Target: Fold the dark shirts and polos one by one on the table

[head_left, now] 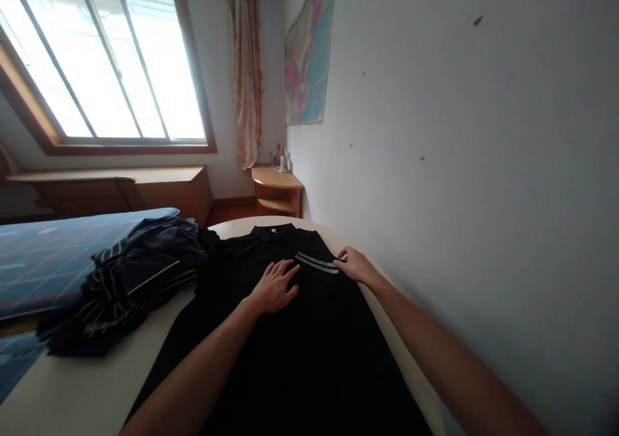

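A black collared shirt (309, 346) lies spread over a cream table (116, 384), its collar at the far end. Two grey stripes run across a part of it near the right shoulder, which looks like a sleeve laid inward. My left hand (275, 286) rests on the chest of the shirt, fingers spread and holding nothing, just left of the stripes. At the right end of the stripes, my right hand (355, 265) pinches the black fabric between thumb and fingers.
A heap of dark, striped clothes (145, 275) lies at the table's left, against a bed with blue plaid bedding (43, 262). A white wall (459, 197) borders the right side. Beyond stand a corner shelf (278, 178) and a wooden desk (169, 177) under the window.
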Demonstrator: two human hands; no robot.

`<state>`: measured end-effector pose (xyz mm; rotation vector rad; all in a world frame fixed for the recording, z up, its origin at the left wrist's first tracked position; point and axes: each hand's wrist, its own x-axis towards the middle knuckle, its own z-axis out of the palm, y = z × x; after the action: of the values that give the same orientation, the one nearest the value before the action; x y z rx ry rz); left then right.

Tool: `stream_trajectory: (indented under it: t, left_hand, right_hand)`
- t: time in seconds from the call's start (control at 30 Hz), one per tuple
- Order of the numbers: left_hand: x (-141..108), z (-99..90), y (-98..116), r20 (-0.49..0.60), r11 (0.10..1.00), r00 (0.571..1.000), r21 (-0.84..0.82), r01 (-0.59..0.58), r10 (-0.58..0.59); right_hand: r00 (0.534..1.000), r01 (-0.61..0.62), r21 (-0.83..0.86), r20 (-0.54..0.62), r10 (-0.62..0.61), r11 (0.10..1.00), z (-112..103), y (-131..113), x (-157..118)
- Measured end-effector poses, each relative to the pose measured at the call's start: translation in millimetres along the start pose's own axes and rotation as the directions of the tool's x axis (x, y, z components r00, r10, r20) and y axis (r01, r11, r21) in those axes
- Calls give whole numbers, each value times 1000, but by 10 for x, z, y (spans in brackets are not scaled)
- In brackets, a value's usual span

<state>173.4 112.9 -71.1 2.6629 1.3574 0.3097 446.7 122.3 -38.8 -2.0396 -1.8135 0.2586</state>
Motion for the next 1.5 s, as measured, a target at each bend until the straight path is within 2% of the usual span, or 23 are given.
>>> stream_trajectory:
  t: [0.13,0.3,0.4,0.5,0.63,0.77,0.83,0.9,1.0,1.1,1.2,1.33,1.5]
  left_hand:
    - [-9,-11,-27,-55,999,998,-51,-18,15]
    - [26,29,-73,-142,979,990,-201,-31,3]
    - [45,38,-108,-215,945,976,-326,-34,-39]
    - [53,23,-135,-289,906,951,-424,-22,-112]
    - [54,-1,-144,-322,880,922,-473,41,-215]
    - [41,-17,-122,-321,903,916,-421,89,-240]
    - [27,-31,-106,-341,921,921,-386,47,-190]
    - [10,-52,-93,-355,941,930,-338,-36,-92]
    - [-13,-89,-91,-334,956,941,-249,-153,63]
    - [-16,-123,-121,-295,955,947,-221,-196,126]
    - [12,-152,-189,-285,947,952,-260,-190,113]
    - [58,-163,-329,-301,922,951,-347,-172,64]
    - [57,-96,-493,-307,919,951,-381,-98,-25]
  right_hand:
    - [999,34,100,-29,-32,994,-93,-191,-49]
    - [989,148,197,-39,-143,969,-134,-600,-126]
    - [978,208,271,-55,-201,940,-51,-812,-150]
    - [966,253,363,-49,-252,897,134,-926,-192]
    - [949,244,487,57,-309,839,399,-922,-298]
    - [939,205,541,127,-321,816,441,-857,-403]
    - [935,222,493,137,-328,841,381,-835,-455]
    - [934,238,390,161,-320,890,308,-821,-517]
    - [933,223,236,229,-277,946,228,-805,-624]
    - [925,248,180,249,-288,952,188,-787,-713]
    - [922,249,200,251,-295,948,165,-787,-764]
    - [912,208,349,269,-310,914,152,-834,-810]
    - [860,204,445,343,-377,872,180,-905,-888]
